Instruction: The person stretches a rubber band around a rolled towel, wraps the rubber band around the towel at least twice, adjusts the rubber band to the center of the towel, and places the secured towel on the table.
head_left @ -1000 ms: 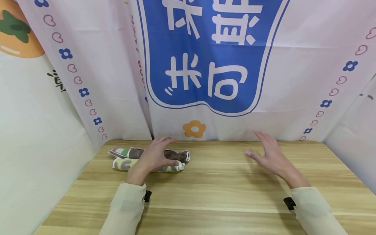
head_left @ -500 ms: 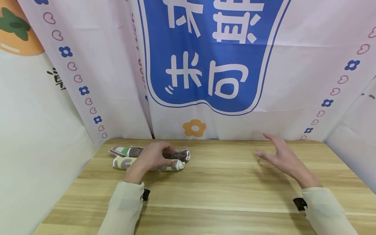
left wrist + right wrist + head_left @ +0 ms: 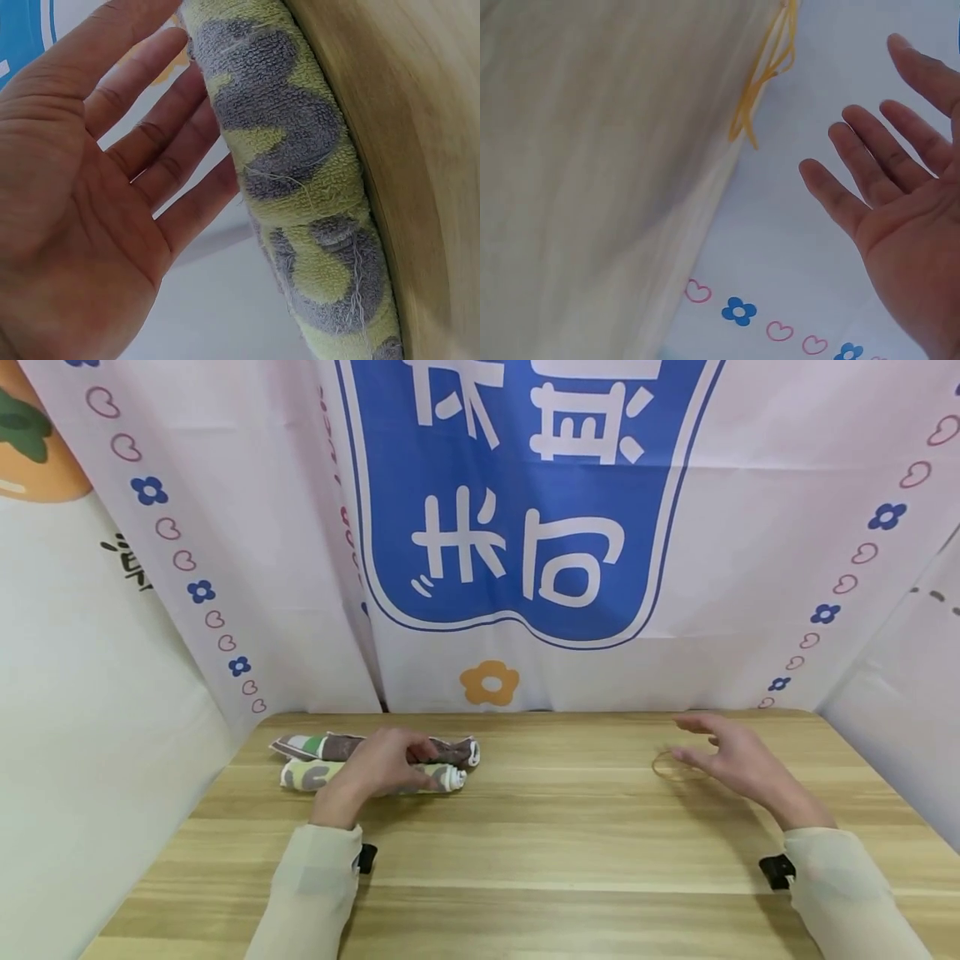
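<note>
Two rolled towels lie side by side at the far left of the table in the head view. One is a yellow and grey towel [image 3: 302, 776]; behind it lies a brown towel [image 3: 341, 747] with a green and white end. My left hand [image 3: 369, 768] hovers over the rolls with loosely bent fingers. In the left wrist view its fingers reach past the yellow and grey roll, palm apart from it. My right hand [image 3: 738, 764], fingers spread and relaxed, is beside thin yellow rubber bands [image 3: 746, 109] on the table; the right wrist view shows a gap between them.
The wood-grain table [image 3: 540, 860] ends at a white printed cloth [image 3: 742, 543] hanging along the back. White sheets also close off the left and right sides. Both wrists carry a small black mount below the cuff.
My right hand has moved to the right and lowered, bringing the rubber bands into sight. The left hand has settled slightly lower over the towels, which stay put.
</note>
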A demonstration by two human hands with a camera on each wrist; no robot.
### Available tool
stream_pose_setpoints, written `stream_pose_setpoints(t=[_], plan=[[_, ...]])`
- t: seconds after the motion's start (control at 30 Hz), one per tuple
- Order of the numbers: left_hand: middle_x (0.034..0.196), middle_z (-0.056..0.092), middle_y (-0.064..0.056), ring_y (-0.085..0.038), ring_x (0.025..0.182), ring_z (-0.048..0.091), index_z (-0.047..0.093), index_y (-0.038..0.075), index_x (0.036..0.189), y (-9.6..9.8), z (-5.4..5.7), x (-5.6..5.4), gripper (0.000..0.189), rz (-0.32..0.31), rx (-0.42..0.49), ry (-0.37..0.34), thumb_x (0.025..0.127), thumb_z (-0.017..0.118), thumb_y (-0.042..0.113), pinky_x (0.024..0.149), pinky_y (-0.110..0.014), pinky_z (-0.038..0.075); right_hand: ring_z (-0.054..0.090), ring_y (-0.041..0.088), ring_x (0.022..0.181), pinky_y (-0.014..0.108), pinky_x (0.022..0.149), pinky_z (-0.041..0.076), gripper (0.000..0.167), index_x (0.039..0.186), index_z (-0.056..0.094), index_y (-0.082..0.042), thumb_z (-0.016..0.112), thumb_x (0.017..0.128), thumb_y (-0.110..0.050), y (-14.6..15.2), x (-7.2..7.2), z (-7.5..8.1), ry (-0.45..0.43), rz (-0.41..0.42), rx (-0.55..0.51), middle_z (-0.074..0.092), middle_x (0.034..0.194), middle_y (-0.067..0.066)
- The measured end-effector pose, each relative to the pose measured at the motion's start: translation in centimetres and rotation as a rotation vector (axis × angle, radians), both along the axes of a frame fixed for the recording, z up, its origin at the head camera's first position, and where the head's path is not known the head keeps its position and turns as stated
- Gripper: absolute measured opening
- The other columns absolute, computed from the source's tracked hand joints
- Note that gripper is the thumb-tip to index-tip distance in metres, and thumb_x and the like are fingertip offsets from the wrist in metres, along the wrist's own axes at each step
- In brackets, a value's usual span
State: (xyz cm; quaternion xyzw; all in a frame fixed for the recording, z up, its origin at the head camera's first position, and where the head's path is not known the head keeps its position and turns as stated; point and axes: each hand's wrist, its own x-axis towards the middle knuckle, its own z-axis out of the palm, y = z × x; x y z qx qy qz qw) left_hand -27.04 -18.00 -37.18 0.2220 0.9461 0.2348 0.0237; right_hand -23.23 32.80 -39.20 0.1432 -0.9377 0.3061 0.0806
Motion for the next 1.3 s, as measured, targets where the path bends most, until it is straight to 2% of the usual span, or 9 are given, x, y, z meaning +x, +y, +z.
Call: stream_pose_setpoints(t=[0.17,0.33,0.57,0.7,1.03,1.3], plan=[[0.098,0.075,0.003,-0.017,0.092,0.069,0.082,0.013,0.103,-0.1,-0.1,0.0,0.030,0.005,-0.001,-0.008,0.077,0.096,0.016,0.089,-0.045,0.056,0.059,0.052,0.124,0.065,0.103,0.049,0.042,0.134,0.064,0.009,0.077,0.099,-0.010,0.5,-0.2,-0.5,0.017,0.005,0.010,0.065,0.135,0.030],[0.097,0.076,0.003,-0.018,0.092,0.068,0.082,0.014,0.103,-0.1,0.0,-0.1,0.027,0.005,-0.026,0.000,0.078,0.094,0.014,0.089,-0.046,0.056,0.070,0.044,0.105,0.057,0.090,0.057,0.027,0.121,0.071,0.009,0.076,0.097,-0.004,0.8,-0.4,-0.6,0.026,0.001,0.022,0.073,0.115,0.026],[0.098,0.076,0.006,-0.017,0.091,0.065,0.084,0.018,0.104,0.1,-0.3,-0.3,0.030,0.016,-0.083,0.002,0.076,0.096,0.018,0.087,-0.045,0.054,0.072,0.036,0.097,0.056,0.088,0.057,0.015,0.110,0.075,0.005,0.075,0.098,-0.004,0.8,-0.8,-1.1,0.015,0.019,0.074,0.076,0.102,0.015],[0.096,0.075,0.007,-0.014,0.089,0.065,0.085,0.019,0.102,0.4,-0.7,-0.3,0.030,-0.002,-0.090,-0.010,0.075,0.097,0.019,0.085,-0.043,0.055,0.072,0.034,0.093,0.057,0.087,0.057,0.012,0.107,0.076,0.003,0.076,0.096,-0.003,0.8,-0.7,-1.4,0.011,0.036,0.109,0.076,0.098,0.011],[0.096,0.072,0.007,-0.014,0.090,0.065,0.081,0.022,0.097,0.4,-0.6,-0.1,0.026,0.020,-0.097,-0.030,0.076,0.095,0.016,0.088,-0.045,0.055,0.072,0.032,0.087,0.056,0.084,0.059,0.012,0.104,0.075,0.005,0.077,0.092,0.002,0.2,-1.4,-1.5,0.036,0.075,0.155,0.076,0.093,0.011],[0.108,0.074,0.002,-0.021,0.104,0.067,0.081,0.017,0.110,0.3,-0.6,-0.1,0.036,-0.006,-0.096,-0.090,0.078,0.095,0.021,0.096,-0.048,0.054,0.071,0.024,0.081,0.049,0.078,0.060,0.006,0.090,0.078,-0.005,0.080,0.090,0.002,0.4,-0.9,-1.5,0.070,0.080,0.184,0.075,0.086,0.003]])
